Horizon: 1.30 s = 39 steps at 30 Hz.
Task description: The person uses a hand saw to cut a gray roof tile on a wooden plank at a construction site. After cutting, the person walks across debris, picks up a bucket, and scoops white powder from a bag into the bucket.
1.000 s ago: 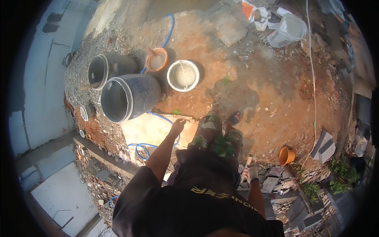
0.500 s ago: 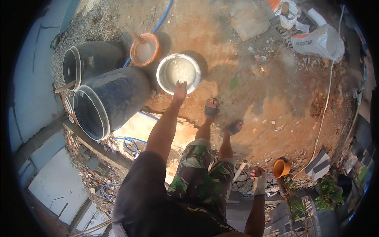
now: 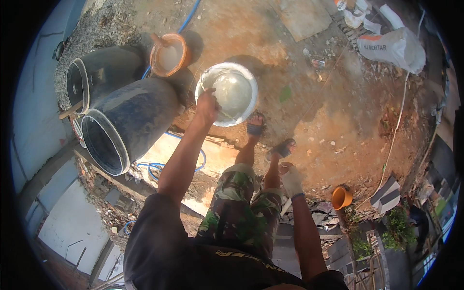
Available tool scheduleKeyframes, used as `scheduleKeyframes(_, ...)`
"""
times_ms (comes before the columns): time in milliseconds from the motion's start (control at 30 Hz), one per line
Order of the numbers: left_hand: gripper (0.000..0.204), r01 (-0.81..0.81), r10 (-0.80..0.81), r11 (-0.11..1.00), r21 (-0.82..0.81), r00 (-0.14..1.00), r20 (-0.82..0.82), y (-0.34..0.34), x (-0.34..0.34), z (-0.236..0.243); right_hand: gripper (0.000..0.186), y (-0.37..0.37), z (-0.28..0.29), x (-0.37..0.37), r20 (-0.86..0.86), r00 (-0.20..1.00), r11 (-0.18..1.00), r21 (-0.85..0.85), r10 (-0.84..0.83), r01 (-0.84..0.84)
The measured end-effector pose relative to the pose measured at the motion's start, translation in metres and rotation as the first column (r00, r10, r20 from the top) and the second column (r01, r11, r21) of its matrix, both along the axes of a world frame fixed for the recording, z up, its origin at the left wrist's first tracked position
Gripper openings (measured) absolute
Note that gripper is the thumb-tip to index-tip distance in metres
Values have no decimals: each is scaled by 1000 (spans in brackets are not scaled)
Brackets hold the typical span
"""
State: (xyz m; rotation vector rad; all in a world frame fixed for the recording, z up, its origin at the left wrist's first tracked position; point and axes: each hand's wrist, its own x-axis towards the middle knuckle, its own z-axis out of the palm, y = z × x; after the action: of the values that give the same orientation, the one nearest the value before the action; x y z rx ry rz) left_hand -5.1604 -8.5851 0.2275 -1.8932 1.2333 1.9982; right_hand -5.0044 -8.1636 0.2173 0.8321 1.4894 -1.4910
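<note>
White round bucket [image 3: 234,92] stands upright on reddish dirt; pale cloudy liquid fills it.

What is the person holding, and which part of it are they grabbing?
The left hand grips the white bucket by its near rim. The gloved right hand hangs by the leg; whether it holds anything cannot be told.

A bare left hand [image 3: 208,105] grips the rim of a white plastic bucket [image 3: 227,94], its inside wet and glossy. The right hand [image 3: 291,180] wears a pale cloth glove. To the left lie two matt, dusty black drums [image 3: 130,121] on rough reddish earth [image 3: 338,116]. An orange plastic bucket [image 3: 168,54] stands farther off.
</note>
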Motion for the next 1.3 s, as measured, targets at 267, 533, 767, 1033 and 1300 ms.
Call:
scheduleKeyframes(267, 29, -23, 18, 977, 212, 1000, 25, 82, 30, 59, 44, -86, -23, -114, 63, 976, 966, 139, 209, -216)
scheduleKeyframes(533, 35, 349, -346, 884, 310, 936, -65, 146, 32, 95, 37, -76, -14, -118, 223, 968, 989, 117, -112, 88)
scheduleKeyframes(767, 53, 716, -714, 676, 173, 695, -88, 150, 23, 115, 31, -42, -13, -68, 115, 931, 935, 122, -347, 334)
scheduleKeyframes(1033, 64, 962, -985, 153, -225, 168, 46, 160, -65, 70, 41, 36, -13, -11, 89, 936, 939, 81, -340, 334)
scheduleKeyframes(1300, 64, 894, -949, -233, -384, -122, 292, 213, -168, 28, 33, 116, -3, 5, 9, 879, 844, 284, -477, 455)
